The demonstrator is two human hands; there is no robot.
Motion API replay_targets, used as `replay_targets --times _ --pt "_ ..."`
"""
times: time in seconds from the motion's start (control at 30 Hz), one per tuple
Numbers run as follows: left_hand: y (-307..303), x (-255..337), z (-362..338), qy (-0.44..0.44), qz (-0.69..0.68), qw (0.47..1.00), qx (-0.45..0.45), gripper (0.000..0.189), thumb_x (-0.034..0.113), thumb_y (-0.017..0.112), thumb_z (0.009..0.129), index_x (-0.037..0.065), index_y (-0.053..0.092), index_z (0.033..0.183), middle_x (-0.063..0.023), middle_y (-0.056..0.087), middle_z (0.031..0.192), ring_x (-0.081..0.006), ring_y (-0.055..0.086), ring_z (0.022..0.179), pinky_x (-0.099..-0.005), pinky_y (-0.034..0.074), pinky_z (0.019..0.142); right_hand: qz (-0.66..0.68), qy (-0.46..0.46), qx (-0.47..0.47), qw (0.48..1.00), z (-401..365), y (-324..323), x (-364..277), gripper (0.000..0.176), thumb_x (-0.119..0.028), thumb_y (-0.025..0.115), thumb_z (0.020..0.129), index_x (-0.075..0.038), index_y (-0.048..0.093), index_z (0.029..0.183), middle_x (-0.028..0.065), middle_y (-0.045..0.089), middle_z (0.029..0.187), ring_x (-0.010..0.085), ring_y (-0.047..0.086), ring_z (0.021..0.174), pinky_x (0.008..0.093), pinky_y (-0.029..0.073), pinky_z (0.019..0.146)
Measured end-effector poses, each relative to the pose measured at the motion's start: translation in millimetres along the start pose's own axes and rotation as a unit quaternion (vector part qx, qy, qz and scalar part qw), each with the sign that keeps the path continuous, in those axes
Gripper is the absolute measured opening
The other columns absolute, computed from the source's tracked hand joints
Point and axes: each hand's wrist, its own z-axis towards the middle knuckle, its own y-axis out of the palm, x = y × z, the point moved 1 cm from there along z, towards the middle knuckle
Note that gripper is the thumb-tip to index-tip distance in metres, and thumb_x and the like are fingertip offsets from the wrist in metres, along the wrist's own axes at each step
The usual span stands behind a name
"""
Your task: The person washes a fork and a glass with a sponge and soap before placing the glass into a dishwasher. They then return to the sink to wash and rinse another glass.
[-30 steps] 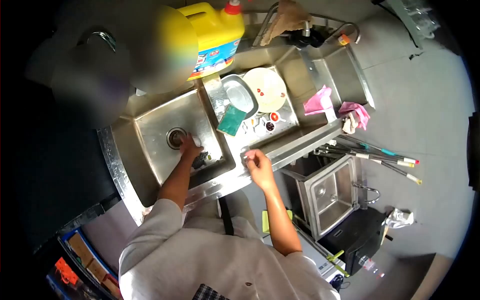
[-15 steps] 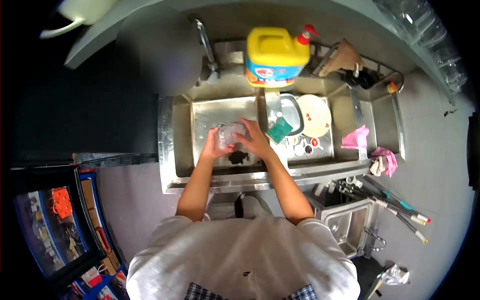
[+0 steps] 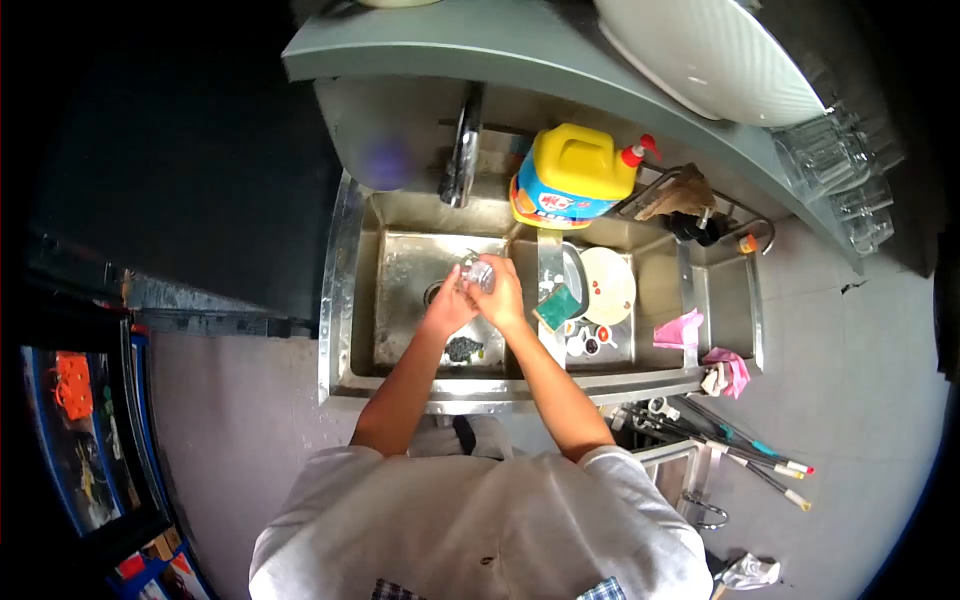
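A small clear glass (image 3: 478,270) is held between my two hands over the left basin (image 3: 400,265) of a steel sink. My left hand (image 3: 449,308) closes round its lower left side. My right hand (image 3: 504,298) wraps the right side, its fingers near the rim. Below the hands, a dark, wet-looking clump (image 3: 463,349) lies on the basin floor. The drain (image 3: 432,293) partly shows just left of my left hand. A chrome faucet (image 3: 463,150) stands behind the glass.
On the divider lies a green scouring sponge (image 3: 558,308). The right basin contains a cream plate (image 3: 608,285) and several small dishes. A yellow detergent jug (image 3: 580,170) stands behind. Pink cloths (image 3: 680,330) hang at the right. Overhead, a grey shelf (image 3: 400,50) carries dishware.
My hands have drawn closer together round the glass, covering more of it. The camera view has shifted, bringing the overhead shelf and its large white dish further into sight.
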Motion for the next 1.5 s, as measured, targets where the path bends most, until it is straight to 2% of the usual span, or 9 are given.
replay_targets --times 0.23,0.4,0.47,0.53,0.8,0.97,1.03,1.3,1.5 --pt "-22.6 33.9 9.1 0.059 0.088 0.989 0.105 0.031 0.032 0.062 0.086 0.009 0.054 0.105 -0.0068 0.061 0.096 -0.0237 0.061 0.089 -0.0445 0.051 0.076 0.042 0.009 0.032 0.999 45.0 12.1 40.2 0.043 -0.013 0.068 0.070 -0.003 0.056 0.110 0.0127 0.058 0.100 0.0254 0.057 0.091 0.0345 0.048 0.078" --pt "4.5 58.5 3.1 0.122 0.297 0.942 0.097 0.054 0.011 0.073 0.075 0.013 0.041 0.118 -0.0063 0.057 0.102 -0.0208 0.061 0.086 -0.0418 0.057 0.060 -0.055 -0.126 0.020 0.990 160.9 27.1 32.7 0.056 -0.019 0.062 0.075 -0.001 0.045 0.126 0.0252 0.054 0.112 0.0427 0.051 0.104 0.0446 0.040 0.092" --pt "16.4 64.0 -2.9 0.133 0.297 0.940 0.105 0.056 0.012 0.074 0.075 0.012 0.040 0.119 -0.0063 0.057 0.101 -0.0211 0.061 0.087 -0.0421 0.057 0.061 -0.052 -0.048 -0.102 0.992 191.1 42.4 36.8 0.035 -0.022 0.054 0.080 0.001 0.058 0.106 0.0292 0.058 0.102 0.0440 0.055 0.096 0.0456 0.045 0.085" --pt "33.9 62.7 -10.0 0.146 0.338 0.923 0.112 0.052 0.020 0.070 0.080 0.010 0.040 0.120 -0.0068 0.058 0.100 -0.0211 0.061 0.088 -0.0418 0.056 0.063 -0.119 -0.041 -0.113 0.986 180.3 48.2 25.7 0.029 -0.022 0.049 0.082 0.002 0.065 0.082 0.0295 0.060 0.086 0.0444 0.058 0.084 0.0480 0.047 0.076" --pt "25.9 60.2 0.7 0.048 0.176 0.963 0.200 0.076 0.069 0.018 0.086 0.009 0.053 0.115 -0.0122 0.063 0.095 -0.0330 0.062 0.082 -0.0507 0.048 0.077 -0.006 0.017 -0.113 0.993 144.1 46.0 28.3 0.029 -0.017 0.054 0.082 0.002 0.061 0.104 0.0237 0.062 0.098 0.0388 0.060 0.091 0.0392 0.048 0.080" --pt "30.6 49.9 8.9 0.047 0.145 0.970 0.192 0.077 0.076 0.026 0.080 0.013 0.053 0.116 -0.0091 0.063 0.101 -0.0287 0.061 0.089 -0.0522 0.046 0.076 0.248 0.184 -0.134 0.942 73.7 41.6 36.3 0.054 -0.027 0.059 0.085 -0.003 0.044 0.130 0.0170 0.055 0.120 0.0279 0.057 0.104 0.0351 0.043 0.091" --pt "26.5 45.9 18.0 0.059 0.161 0.960 0.220 0.075 0.076 0.028 0.080 0.015 0.052 0.118 -0.0074 0.061 0.107 -0.0277 0.058 0.097 -0.0517 0.044 0.081 0.189 0.055 -0.035 0.980 43.9 74.9 62.9 0.066 -0.032 0.061 0.085 -0.004 0.031 0.137 0.0182 0.055 0.118 0.0276 0.056 0.104 0.0357 0.043 0.090" --pt "-77.2 56.0 66.1 0.089 0.200 0.969 0.110 0.064 0.066 0.034 0.085 0.016 0.052 0.121 -0.0071 0.058 0.113 -0.0251 0.055 0.100 -0.0487 0.044 0.079 0.204 -0.008 0.003 0.979 27.2 64.3 33.9 0.053 -0.019 0.073 0.075 -0.006 0.037 0.111 0.0151 0.053 0.098 0.0251 0.053 0.091 0.0355 0.043 0.083" --pt "-6.4 72.1 24.1 0.036 0.328 0.938 0.108 0.045 0.042 0.045 0.081 0.018 0.054 0.118 -0.0056 0.057 0.113 -0.0246 0.055 0.098 -0.0436 0.046 0.075 0.303 -0.034 -0.052 0.951 22.7 63.1 41.3 0.049 0.005 0.068 0.066 -0.006 0.039 0.104 0.0134 0.045 0.121 0.0232 0.047 0.110 0.0330 0.040 0.091"
